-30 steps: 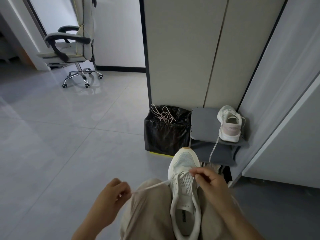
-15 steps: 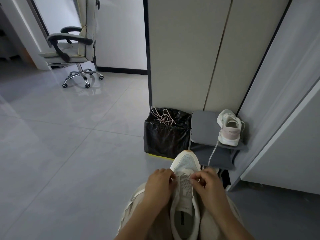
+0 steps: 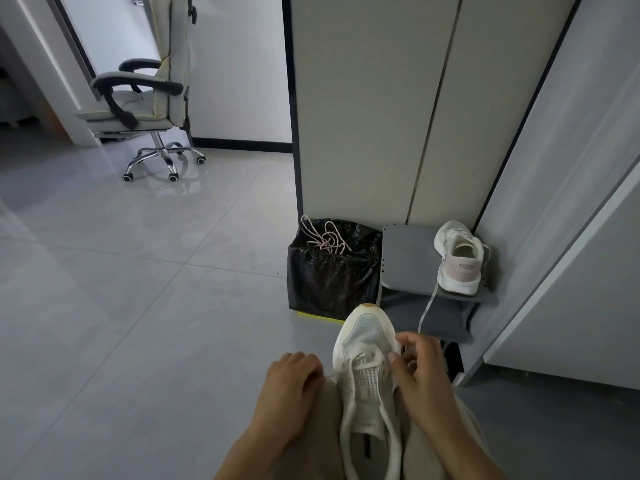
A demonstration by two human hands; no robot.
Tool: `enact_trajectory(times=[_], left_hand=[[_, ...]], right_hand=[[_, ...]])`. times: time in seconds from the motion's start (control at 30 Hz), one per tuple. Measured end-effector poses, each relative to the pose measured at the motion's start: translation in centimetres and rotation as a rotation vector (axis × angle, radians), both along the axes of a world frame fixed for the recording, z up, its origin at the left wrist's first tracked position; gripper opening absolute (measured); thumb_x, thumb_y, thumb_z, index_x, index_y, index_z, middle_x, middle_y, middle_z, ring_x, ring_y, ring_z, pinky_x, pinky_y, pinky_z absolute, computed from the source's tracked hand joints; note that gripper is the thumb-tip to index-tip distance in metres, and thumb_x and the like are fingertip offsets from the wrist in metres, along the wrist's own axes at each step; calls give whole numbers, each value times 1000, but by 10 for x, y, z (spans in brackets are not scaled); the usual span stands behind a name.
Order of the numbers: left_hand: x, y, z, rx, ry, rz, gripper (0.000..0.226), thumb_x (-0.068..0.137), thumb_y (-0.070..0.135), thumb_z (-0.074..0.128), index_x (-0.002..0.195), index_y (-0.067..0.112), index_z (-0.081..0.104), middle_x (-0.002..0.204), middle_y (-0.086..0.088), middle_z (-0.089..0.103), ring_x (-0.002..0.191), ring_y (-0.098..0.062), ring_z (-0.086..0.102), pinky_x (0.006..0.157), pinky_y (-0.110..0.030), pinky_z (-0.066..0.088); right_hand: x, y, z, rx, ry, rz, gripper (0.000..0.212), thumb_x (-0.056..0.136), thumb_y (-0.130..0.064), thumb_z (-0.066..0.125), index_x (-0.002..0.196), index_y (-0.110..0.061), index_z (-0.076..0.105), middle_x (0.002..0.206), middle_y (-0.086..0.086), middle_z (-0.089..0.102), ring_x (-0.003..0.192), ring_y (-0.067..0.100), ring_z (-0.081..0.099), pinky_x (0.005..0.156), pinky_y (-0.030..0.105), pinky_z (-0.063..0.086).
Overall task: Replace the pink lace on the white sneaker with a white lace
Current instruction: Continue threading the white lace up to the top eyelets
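The left grip (image 3: pixel 291 386) is laid knuckles up on the left thigh (image 3: pixel 323 431), with its fingers (image 3: pixel 306 362) curled under. Whether anything is pinched cannot be seen. The right grip (image 3: pixel 420 372) is held further forward, thumb and forefinger bent and apart. Both forearms are stretched forward.

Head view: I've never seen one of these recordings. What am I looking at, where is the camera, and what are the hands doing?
No machine here: a person wears a camera on the head, looking down at their own hands. A white sneaker lies on their lap, partly threaded with a white lace. The right hand has fingertips at its eyelets; whether it pinches the lace is unclear. The left hand rests on the trouser leg. Ahead, a pink lace lies over a black bin, and a second sneaker sits on a grey stand.
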State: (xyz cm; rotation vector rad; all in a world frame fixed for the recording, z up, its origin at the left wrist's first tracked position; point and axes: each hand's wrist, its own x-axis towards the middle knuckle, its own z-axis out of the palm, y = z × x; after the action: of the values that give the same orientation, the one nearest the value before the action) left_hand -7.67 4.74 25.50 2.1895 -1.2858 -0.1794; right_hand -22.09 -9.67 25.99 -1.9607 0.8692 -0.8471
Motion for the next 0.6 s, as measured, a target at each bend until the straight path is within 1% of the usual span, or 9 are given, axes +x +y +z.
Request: enact_trajectory(times=[0.07, 0.1, 0.2, 0.27, 0.3, 0.37, 0.47, 0.53, 0.6], left_hand=[[-7, -5, -1, 16, -13, -8, 22, 81, 24, 40, 77, 13, 59, 77, 1, 60, 75, -20, 53, 68, -28, 37], [-9, -9, 2, 29, -12, -7, 23, 83, 24, 39, 81, 13, 59, 82, 1, 61, 80, -19, 52, 71, -29, 38], [-7, -21, 12, 51, 51, 13, 19, 94, 27, 45, 96, 16, 61, 93, 4, 61, 88, -13, 51, 80, -25, 39], [-6, -33, 19, 46, 128, 14, 18, 94, 28, 48, 102, 18, 61, 92, 8, 55, 86, -9, 49, 77, -20, 39], [-7, -40, 22, 62, 169, -4, 15, 93, 29, 51, 101, 20, 60, 91, 9, 51, 84, -7, 48, 74, -16, 38], [-9, -51, 27, 122, 284, -33, 3, 89, 27, 59, 89, 24, 57, 86, 12, 48, 78, -4, 47, 67, -10, 35], [-6, -59, 27, 150, 478, -28, 22, 82, 20, 69, 71, 27, 50, 75, 13, 50, 66, 0, 48, 58, -6, 36], [-3, -57, 29, 145, 554, -26, 23, 81, 16, 70, 70, 25, 52, 72, 13, 53, 63, 0, 49, 55, -5, 38], [-3, -55, 31, 139, 570, -27, 21, 81, 14, 69, 72, 24, 53, 72, 12, 54, 63, 0, 50, 53, -3, 38]], right_hand=[[0, 2, 0, 27, 21, 44, 37, 81, -2, 63, 96, -31, 47, 100, -6, 48, 85, 2, 52, 69, 7, 42], [0, 4, 1, 43, 41, 71, 37, 81, -3, 63, 97, -32, 47, 100, -8, 48, 85, 2, 51, 69, 9, 42], [-1, 7, 2, 44, 121, 118, 42, 75, -8, 65, 103, -32, 43, 103, -15, 44, 86, -1, 49, 71, 16, 42], [-2, 9, 5, 6, 232, 149, 49, 72, -15, 67, 106, -35, 38, 105, -18, 37, 90, -2, 48, 72, 18, 43], [-2, 9, 5, -6, 282, 153, 52, 71, -17, 67, 108, -35, 36, 106, -17, 35, 92, -1, 47, 73, 18, 44], [-2, 9, 5, -2, 305, 141, 55, 70, -14, 67, 111, -32, 36, 109, -12, 34, 92, 2, 48, 74, 19, 45], [-3, 7, 6, 62, 245, 107, 50, 71, -6, 66, 107, -29, 40, 105, -8, 41, 84, 3, 50, 70, 14, 45], [-6, 7, 8, 114, 216, 95, 46, 72, -1, 63, 105, -25, 43, 99, -6, 45, 80, 4, 52, 67, 12, 43], [-7, 6, 8, 130, 193, 91, 44, 71, 1, 62, 104, -22, 46, 96, -5, 46, 78, 5, 52, 67, 13, 44]])
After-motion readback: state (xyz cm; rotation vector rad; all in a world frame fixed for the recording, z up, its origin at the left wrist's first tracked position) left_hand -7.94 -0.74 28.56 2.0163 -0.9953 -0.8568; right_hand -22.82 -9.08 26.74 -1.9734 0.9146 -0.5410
